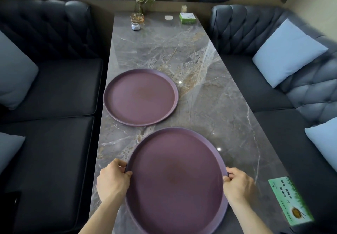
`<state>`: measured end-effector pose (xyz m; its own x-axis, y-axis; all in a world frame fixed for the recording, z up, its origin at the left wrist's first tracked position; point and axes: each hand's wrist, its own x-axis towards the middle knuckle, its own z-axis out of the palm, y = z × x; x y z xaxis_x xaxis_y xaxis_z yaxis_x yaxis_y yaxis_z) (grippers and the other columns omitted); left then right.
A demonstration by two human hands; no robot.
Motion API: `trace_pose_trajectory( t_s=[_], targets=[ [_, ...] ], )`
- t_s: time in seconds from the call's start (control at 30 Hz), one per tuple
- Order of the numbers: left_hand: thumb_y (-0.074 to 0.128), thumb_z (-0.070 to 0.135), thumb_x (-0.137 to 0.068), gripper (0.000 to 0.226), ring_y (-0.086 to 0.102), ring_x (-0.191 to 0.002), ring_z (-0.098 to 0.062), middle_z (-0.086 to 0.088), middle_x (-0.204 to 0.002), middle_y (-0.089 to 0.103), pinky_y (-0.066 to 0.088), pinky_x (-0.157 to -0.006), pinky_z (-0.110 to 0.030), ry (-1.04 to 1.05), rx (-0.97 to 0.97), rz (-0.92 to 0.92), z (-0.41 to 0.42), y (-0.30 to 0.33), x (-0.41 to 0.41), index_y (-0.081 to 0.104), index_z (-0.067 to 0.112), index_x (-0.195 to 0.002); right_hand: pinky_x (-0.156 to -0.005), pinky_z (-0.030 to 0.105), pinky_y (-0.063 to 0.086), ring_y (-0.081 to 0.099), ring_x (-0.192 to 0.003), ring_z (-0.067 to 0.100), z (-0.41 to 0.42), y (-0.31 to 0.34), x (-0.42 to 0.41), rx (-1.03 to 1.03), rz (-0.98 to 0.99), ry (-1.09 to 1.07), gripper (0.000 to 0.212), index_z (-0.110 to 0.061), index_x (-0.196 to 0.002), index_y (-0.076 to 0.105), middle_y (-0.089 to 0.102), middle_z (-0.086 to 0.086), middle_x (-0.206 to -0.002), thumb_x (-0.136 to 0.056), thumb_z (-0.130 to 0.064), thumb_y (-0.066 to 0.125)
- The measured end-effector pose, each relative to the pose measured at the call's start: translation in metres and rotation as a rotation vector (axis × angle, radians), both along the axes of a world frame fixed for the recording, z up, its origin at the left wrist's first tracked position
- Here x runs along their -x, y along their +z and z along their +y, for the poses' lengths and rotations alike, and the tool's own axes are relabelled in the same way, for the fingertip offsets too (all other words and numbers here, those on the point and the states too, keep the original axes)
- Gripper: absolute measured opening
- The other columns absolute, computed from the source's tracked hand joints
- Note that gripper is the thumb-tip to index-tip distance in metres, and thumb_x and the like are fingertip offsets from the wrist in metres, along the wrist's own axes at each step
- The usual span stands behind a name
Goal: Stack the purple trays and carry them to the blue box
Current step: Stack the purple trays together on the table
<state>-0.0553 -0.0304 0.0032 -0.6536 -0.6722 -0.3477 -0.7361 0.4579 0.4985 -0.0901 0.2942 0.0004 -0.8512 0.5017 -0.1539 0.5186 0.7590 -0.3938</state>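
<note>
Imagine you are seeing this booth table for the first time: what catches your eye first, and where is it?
Two round purple trays dominate the marble table: the near tray gripped at its rim by the left hand and right hand, the far tray lying beyond, left of centre. Pale blue cushions brighten the dark sofas either side.

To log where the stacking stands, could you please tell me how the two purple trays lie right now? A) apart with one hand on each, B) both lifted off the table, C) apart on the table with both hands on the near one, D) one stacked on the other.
C: the far tray lies alone on the table, while the left hand and right hand grip opposite rims of the near tray.
</note>
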Motion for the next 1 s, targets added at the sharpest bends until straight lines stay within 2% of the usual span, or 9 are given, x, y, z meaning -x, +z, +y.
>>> trace_pose_trajectory(
  t_s=[0.1, 0.23, 0.33, 0.47, 0.53, 0.7, 0.8, 0.9, 1.0],
  targets=[
    [0.081, 0.035, -0.074, 0.029, 0.056, -0.084, -0.022, 0.006, -0.1, 0.07, 0.045, -0.071, -0.034, -0.026, 0.021, -0.074, -0.004, 0.003, 0.0, 0.059, 0.031, -0.092, -0.075, 0.034, 0.055, 0.068, -0.091, 0.031, 0.001, -0.001, 0.002, 0.022, -0.017, 0.001, 0.028, -0.019, -0.104, 0.075, 0.076, 0.004, -0.095, -0.08, -0.005, 0.071],
    [0.076, 0.062, -0.065, 0.051, 0.06, -0.087, -0.019, 0.01, -0.1, 0.064, 0.043, -0.068, -0.034, -0.097, 0.036, -0.228, -0.021, 0.008, 0.005, 0.052, 0.032, -0.1, -0.067, 0.03, 0.047, 0.065, -0.091, 0.029, 0.004, 0.006, 0.013, -0.032, -0.138, 0.053, 0.021, -0.026, -0.099, 0.069, 0.073, -0.001, -0.096, -0.081, -0.016, 0.07],
    [0.065, 0.071, -0.068, 0.052, 0.064, -0.091, -0.02, 0.013, -0.099, 0.068, 0.049, -0.075, -0.037, -0.01, -0.094, -0.12, -0.031, 0.014, 0.032, 0.057, 0.033, -0.102, -0.076, 0.031, 0.044, 0.064, -0.1, 0.027, -0.002, 0.014, 0.049, 0.041, -0.081, 0.096, 0.025, -0.022, -0.106, 0.069, 0.072, 0.003, -0.103, -0.081, -0.027, 0.073],
    [0.062, 0.058, -0.083, 0.048, 0.061, -0.087, -0.019, 0.007, -0.105, 0.066, 0.048, -0.076, -0.037, 0.169, -0.256, 0.086, -0.04, 0.024, 0.091, 0.057, 0.024, -0.117, -0.079, 0.025, 0.041, 0.066, -0.101, 0.024, -0.031, 0.029, 0.13, 0.207, -0.051, 0.19, 0.024, -0.018, -0.106, 0.072, 0.074, 0.004, -0.101, -0.083, -0.026, 0.072],
    [0.062, 0.051, -0.086, 0.052, 0.058, -0.091, -0.021, 0.006, -0.108, 0.063, 0.045, -0.082, -0.038, 0.28, -0.287, 0.138, -0.049, 0.024, 0.122, 0.053, 0.019, -0.126, -0.083, 0.026, 0.045, 0.069, -0.097, 0.021, -0.051, 0.034, 0.175, 0.281, -0.077, 0.223, 0.021, -0.022, -0.1, 0.075, 0.076, -0.001, -0.095, -0.081, -0.03, 0.073],
    [0.067, 0.05, -0.08, 0.072, 0.058, -0.115, -0.03, -0.005, -0.133, 0.059, 0.045, -0.093, -0.043, 0.487, -0.27, 0.202, -0.081, 0.011, 0.191, 0.044, 0.017, -0.139, -0.087, 0.045, 0.057, 0.071, -0.086, 0.023, -0.105, 0.025, 0.272, 0.526, -0.147, 0.238, 0.003, -0.027, -0.08, 0.072, 0.071, -0.005, -0.083, -0.079, -0.03, 0.074],
    [0.068, 0.046, -0.081, 0.077, 0.055, -0.121, -0.031, -0.008, -0.142, 0.05, 0.043, -0.091, -0.04, 0.547, -0.258, 0.226, -0.097, 0.004, 0.224, 0.039, 0.017, -0.146, -0.092, 0.035, 0.052, 0.066, -0.09, 0.019, -0.135, 0.021, 0.318, 0.515, -0.11, 0.272, 0.023, -0.018, -0.104, 0.074, 0.07, -0.003, -0.089, -0.082, -0.026, 0.072],
    [0.069, 0.045, -0.082, 0.078, 0.053, -0.128, -0.029, -0.006, -0.143, 0.053, 0.042, -0.102, -0.042, 0.544, -0.281, 0.225, -0.109, -0.006, 0.244, 0.037, 0.018, -0.148, -0.105, 0.035, 0.043, 0.059, -0.118, 0.021, -0.161, 0.016, 0.348, 0.51, -0.129, 0.314, 0.052, -0.019, -0.134, 0.059, 0.063, 0.006, -0.128, -0.085, -0.029, 0.071],
    [0.067, 0.042, -0.079, 0.055, 0.061, -0.115, -0.033, -0.006, -0.126, 0.067, 0.049, -0.098, -0.046, 0.506, -0.241, 0.178, -0.113, -0.017, 0.249, 0.06, 0.014, -0.127, -0.112, 0.042, 0.037, 0.044, -0.135, 0.022, -0.181, 0.007, 0.36, 0.617, -0.167, 0.346, 0.067, -0.025, -0.146, 0.043, 0.045, 0.003, -0.148, -0.086, -0.029, 0.071]
  ],
)
